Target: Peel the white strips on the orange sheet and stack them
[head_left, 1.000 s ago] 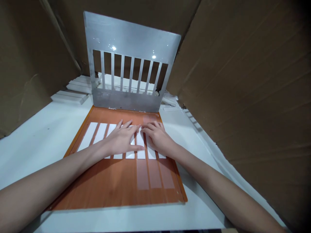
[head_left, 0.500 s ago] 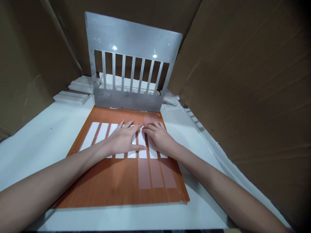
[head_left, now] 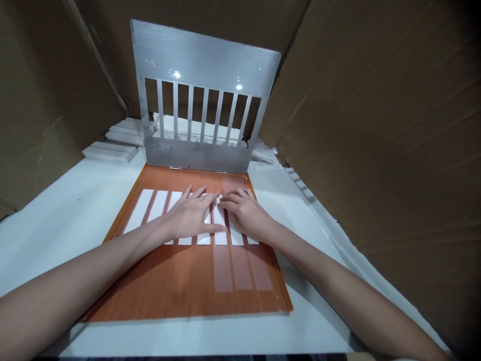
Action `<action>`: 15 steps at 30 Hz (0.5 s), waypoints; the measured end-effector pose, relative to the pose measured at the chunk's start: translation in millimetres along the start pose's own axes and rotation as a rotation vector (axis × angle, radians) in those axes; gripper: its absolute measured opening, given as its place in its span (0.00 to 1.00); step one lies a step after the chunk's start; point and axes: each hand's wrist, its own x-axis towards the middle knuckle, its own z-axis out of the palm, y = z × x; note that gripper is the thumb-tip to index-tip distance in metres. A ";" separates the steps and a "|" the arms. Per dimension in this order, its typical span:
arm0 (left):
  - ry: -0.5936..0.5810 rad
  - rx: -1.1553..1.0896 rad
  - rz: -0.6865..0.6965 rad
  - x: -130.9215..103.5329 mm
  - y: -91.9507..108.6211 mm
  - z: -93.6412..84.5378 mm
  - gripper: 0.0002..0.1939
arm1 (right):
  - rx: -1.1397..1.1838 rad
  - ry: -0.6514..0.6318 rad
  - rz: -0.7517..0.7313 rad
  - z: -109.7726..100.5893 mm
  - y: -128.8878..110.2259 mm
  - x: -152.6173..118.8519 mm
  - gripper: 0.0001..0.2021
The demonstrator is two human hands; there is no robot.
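An orange board (head_left: 158,286) lies on the white table with several white strips (head_left: 140,209) set side by side across its middle. My left hand (head_left: 193,213) lies over the middle strips with its fingers spread and its thumb pointing right. Beside it, my right hand (head_left: 243,210) rests on the strips toward the right, its fingers bent and tips close to my left fingertips. Its thumb is hidden. Rising from the board's far edge is a hinged grey plate (head_left: 206,65) with a row of long slots.
White strips in stacks (head_left: 110,150) lie at the back left of the table (head_left: 45,225). More white pieces (head_left: 265,153) sit behind the plate's right side. Brown cardboard walls (head_left: 376,125) enclose the table at the back and sides.
Both hands stay on the strips in nearly the same positions. The board and raised plate have not visibly moved.
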 end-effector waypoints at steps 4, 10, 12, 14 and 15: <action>0.013 -0.011 0.019 0.0 -2.1 2.1 0.38 | -0.052 0.016 -0.034 -1.1 -1.6 -0.5 0.12; 0.015 -0.028 0.017 0.3 -0.9 1.2 0.38 | -0.045 0.000 -0.107 -7.3 -11.8 -1.0 0.10; 0.012 -0.029 0.011 0.2 0.3 0.4 0.35 | -0.032 -0.005 -0.126 -9.0 -15.9 -1.2 0.11; 0.011 -0.027 0.009 0.1 1.1 -0.2 0.32 | -0.021 0.001 -0.133 -9.4 -18.4 -1.3 0.11; 0.012 -0.027 0.009 0.1 1.3 -0.4 0.31 | -0.014 0.006 -0.131 -9.3 -18.8 -1.3 0.11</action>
